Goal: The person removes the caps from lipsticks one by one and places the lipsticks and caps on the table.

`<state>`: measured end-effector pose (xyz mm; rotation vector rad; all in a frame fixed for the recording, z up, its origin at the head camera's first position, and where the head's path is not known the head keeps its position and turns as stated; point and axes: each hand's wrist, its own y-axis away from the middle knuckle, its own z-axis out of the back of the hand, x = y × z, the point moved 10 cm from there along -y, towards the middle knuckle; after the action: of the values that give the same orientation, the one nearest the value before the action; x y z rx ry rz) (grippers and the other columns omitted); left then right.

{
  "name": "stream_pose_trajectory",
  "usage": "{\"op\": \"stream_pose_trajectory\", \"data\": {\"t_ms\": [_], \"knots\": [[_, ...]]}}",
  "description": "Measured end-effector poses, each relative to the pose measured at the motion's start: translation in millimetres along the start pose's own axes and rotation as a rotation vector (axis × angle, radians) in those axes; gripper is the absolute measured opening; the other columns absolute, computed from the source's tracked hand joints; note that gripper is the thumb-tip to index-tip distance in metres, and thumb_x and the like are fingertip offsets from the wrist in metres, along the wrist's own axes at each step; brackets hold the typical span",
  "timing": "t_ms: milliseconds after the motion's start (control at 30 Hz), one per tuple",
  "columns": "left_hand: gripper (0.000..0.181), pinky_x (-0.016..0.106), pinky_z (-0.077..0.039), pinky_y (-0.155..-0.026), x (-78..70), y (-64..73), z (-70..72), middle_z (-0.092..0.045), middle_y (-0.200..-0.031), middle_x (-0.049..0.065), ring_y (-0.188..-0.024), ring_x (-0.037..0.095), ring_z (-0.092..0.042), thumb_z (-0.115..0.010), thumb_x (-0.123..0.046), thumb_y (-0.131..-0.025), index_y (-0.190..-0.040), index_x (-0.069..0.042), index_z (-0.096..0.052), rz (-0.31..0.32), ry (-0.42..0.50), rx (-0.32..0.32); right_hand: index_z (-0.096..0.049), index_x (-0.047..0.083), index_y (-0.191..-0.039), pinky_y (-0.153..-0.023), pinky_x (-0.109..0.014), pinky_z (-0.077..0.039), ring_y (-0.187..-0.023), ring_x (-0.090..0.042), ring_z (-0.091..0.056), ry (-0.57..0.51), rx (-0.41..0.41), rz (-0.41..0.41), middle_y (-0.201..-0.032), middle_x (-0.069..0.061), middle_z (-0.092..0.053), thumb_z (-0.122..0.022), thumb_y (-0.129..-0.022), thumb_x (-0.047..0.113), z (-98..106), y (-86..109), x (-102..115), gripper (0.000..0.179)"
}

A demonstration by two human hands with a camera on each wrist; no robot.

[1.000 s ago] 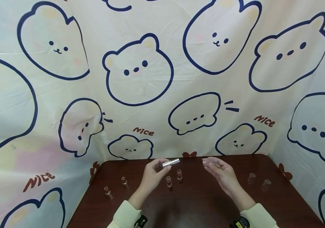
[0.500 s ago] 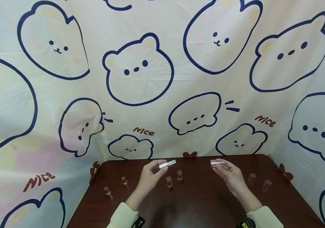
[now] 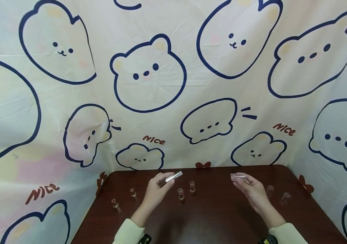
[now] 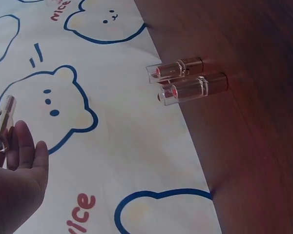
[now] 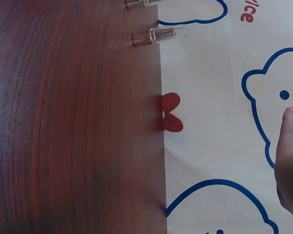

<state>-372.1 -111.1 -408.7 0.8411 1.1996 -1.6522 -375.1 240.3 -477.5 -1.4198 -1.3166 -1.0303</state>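
In the head view my left hand (image 3: 154, 192) holds a shiny lipstick tube (image 3: 174, 176), tilted with its far end up to the right. The left wrist view shows the same lipstick (image 4: 8, 114) between thumb and fingers of the left hand (image 4: 22, 178). My right hand (image 3: 255, 194) pinches a clear lipstick cap (image 3: 236, 177), lying nearly level and apart from the tube. Only part of the right hand (image 5: 289, 165) enters the right wrist view, and its cap is out of that frame. Between the hands stand two clear-capped lipsticks, one nearer (image 3: 180, 194) and one farther (image 3: 192, 186).
On the left of the dark wooden table (image 3: 203, 220) stand two lipsticks without caps, one nearer (image 3: 115, 203) and one farther (image 3: 133, 192). Two clear caps stand at the right, a front cap (image 3: 285, 198) and a back cap (image 3: 269, 190). A bear-print cloth (image 3: 149, 91) surrounds the table.
Both hands have moved apart: the left one leftward with the lipstick, the right one rightward with the clear cap. The standing lipsticks and caps have stayed put.
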Motion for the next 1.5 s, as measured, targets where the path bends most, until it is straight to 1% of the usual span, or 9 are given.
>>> {"op": "stream_pose_trajectory", "data": {"t_ms": [167,267,500,667,833,1033,1267,1367,1500], "knots": [[0.021,0.024,-0.052,-0.075,2.7,3.3,6.1,-0.066,-0.099,0.009,-0.086,0.02,-0.06,-0.069,-0.006,-0.09,-0.11,-0.001,-0.07,-0.001,-0.003,-0.028,-0.052,-0.003,-0.13,-0.092,-0.032,-0.047,-0.107,-0.013,-0.064,-0.005,0.007,-0.01,-0.114,0.001,-0.069,-0.065,-0.094,0.021,6,-1.0,-5,0.045],[0.019,0.023,-0.051,-0.073,10.4,5.4,10.4,-0.067,-0.097,0.006,-0.084,0.018,-0.059,-0.071,-0.008,-0.088,-0.107,-0.004,-0.072,0.027,-0.001,-0.042,-0.049,-0.006,-0.132,-0.09,-0.031,-0.049,-0.107,-0.013,-0.064,0.001,0.005,-0.02,-0.114,0.0,-0.069,-0.064,-0.095,0.021,10,-1.6,-9,0.048],[0.017,0.025,-0.049,-0.064,26.9,9.6,22.5,-0.067,-0.088,0.004,-0.077,0.022,-0.058,-0.073,-0.009,-0.086,-0.103,-0.006,-0.072,0.103,-0.019,-0.077,-0.046,-0.009,-0.135,-0.088,-0.028,-0.05,-0.104,-0.011,-0.065,0.014,-0.023,-0.041,-0.112,0.001,-0.069,-0.064,-0.095,0.021,23,-3.2,-18,0.053],[0.016,0.025,-0.047,-0.06,35.6,14.1,30.9,-0.066,-0.082,0.003,-0.072,0.017,-0.057,-0.074,-0.007,-0.084,-0.1,-0.007,-0.072,0.131,-0.047,-0.105,-0.05,-0.005,-0.132,-0.091,-0.031,-0.049,-0.103,-0.009,-0.065,0.03,-0.055,-0.066,-0.109,0.005,-0.069,-0.065,-0.094,0.021,35,-4.1,-23,0.048],[0.017,0.026,-0.048,-0.061,46.9,18.2,37.2,-0.066,-0.082,0.003,-0.073,0.017,-0.06,-0.074,-0.005,-0.082,-0.099,-0.004,-0.071,0.156,-0.073,-0.121,-0.052,-0.005,-0.131,-0.092,-0.031,-0.048,-0.101,-0.009,-0.066,0.036,-0.063,-0.068,-0.108,0.006,-0.07,-0.064,-0.095,0.02,42,-4.0,-25,0.046],[0.017,0.026,-0.048,-0.059,61.0,24.3,49.7,-0.066,-0.08,0.003,-0.071,0.014,-0.059,-0.074,-0.004,-0.08,-0.097,-0.002,-0.07,0.201,-0.099,-0.174,-0.05,-0.006,-0.132,-0.091,-0.031,-0.049,-0.101,-0.009,-0.066,0.015,-0.07,-0.076,-0.108,0.006,-0.07,-0.064,-0.095,0.02,48,-5.7,-28,0.048],[0.017,0.024,-0.048,-0.061,67.7,32.8,67.0,-0.068,-0.08,0.005,-0.071,0.013,-0.061,-0.075,0.0,-0.074,-0.09,0.0,-0.068,0.214,-0.138,-0.245,-0.048,-0.008,-0.133,-0.09,-0.031,-0.049,-0.102,-0.01,-0.066,0.003,-0.073,-0.081,-0.107,0.004,-0.07,-0.063,-0.095,0.018,53,-7.9,-31,0.048],[0.018,0.024,-0.048,-0.063,72.7,36.6,74.8,-0.067,-0.081,0.004,-0.073,0.013,-0.062,-0.076,-0.001,-0.073,-0.089,0.0,-0.068,0.237,-0.17,-0.275,-0.05,-0.007,-0.132,-0.091,-0.031,-0.049,-0.101,-0.009,-0.066,0.017,-0.075,-0.078,-0.107,0.005,-0.07,-0.063,-0.096,0.019,56,-8.0,-31,0.047],[0.019,0.025,-0.048,-0.063,80.3,41.7,83.2,-0.067,-0.082,0.005,-0.075,0.014,-0.063,-0.078,-0.004,-0.074,-0.09,0.0,-0.067,0.276,-0.172,-0.293,-0.052,-0.007,-0.13,-0.09,-0.031,-0.049,-0.1,-0.009,-0.066,0.043,-0.082,-0.068,-0.106,0.005,-0.07,-0.063,-0.095,0.02,60,-7.6,-32,0.046]]}}
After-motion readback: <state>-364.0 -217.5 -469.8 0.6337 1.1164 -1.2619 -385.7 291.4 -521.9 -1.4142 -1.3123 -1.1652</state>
